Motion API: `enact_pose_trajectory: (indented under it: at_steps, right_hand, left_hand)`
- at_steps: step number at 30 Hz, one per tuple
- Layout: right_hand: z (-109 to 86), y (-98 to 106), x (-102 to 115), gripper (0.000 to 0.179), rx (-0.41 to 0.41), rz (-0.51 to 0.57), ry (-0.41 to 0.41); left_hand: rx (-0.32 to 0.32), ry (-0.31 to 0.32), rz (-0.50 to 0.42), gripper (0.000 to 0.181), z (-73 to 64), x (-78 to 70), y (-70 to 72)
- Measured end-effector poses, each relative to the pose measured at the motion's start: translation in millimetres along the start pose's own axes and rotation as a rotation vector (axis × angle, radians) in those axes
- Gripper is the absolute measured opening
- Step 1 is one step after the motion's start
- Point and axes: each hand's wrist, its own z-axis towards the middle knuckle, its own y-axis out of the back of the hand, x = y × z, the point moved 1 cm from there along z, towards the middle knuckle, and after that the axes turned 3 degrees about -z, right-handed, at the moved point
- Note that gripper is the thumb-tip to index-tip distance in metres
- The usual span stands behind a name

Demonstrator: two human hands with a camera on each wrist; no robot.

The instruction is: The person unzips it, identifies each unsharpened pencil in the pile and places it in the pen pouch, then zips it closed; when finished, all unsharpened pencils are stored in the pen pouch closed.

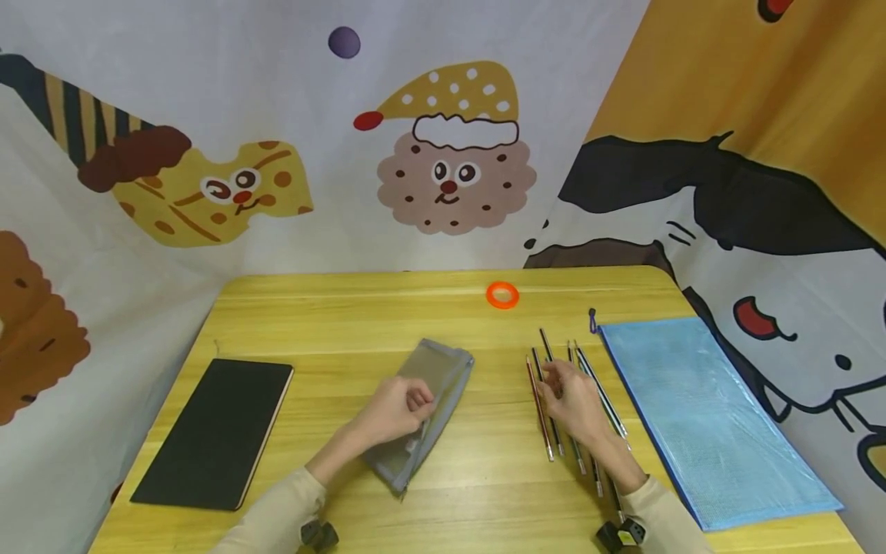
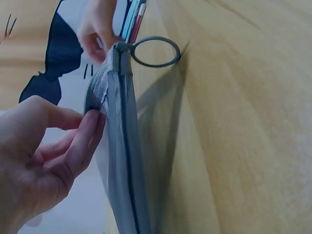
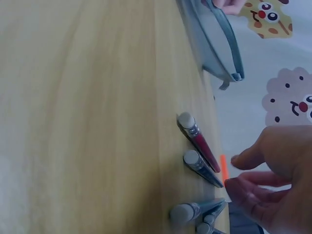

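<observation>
My left hand pinches the upper edge of a grey mesh zip pouch between thumb and fingers. In the left wrist view, the pouch stands up from the table with a ring-shaped loop at its corner. Over several pencils hovers my right hand. The right wrist view shows its thumb and fingers a little apart, with nothing seen between them. Those pencils have pale eraser ends toward me; one is red, others dark or bluish.
A black notebook lies at the left of the wooden table. At the right is a blue mesh zip bag with a purple pull. An orange ring, possibly tape, lies near the back edge. A cartoon-printed cloth hangs behind.
</observation>
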Motion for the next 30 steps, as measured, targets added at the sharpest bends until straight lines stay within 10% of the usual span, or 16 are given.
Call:
enact_pose_trajectory:
  at_steps: [18,30]
  right_hand:
    - [11.9,1.6,11.6,0.02,0.337,-0.18,-0.234]
    - [22.5,3.6,15.3,0.023,0.358,-0.187,-0.215]
  left_hand:
    - [-0.227,0.214,-0.331,0.011,1.3,11.4,12.2]
    - [-0.289,0.254,-0.387,0.012,4.6,8.1,13.6]
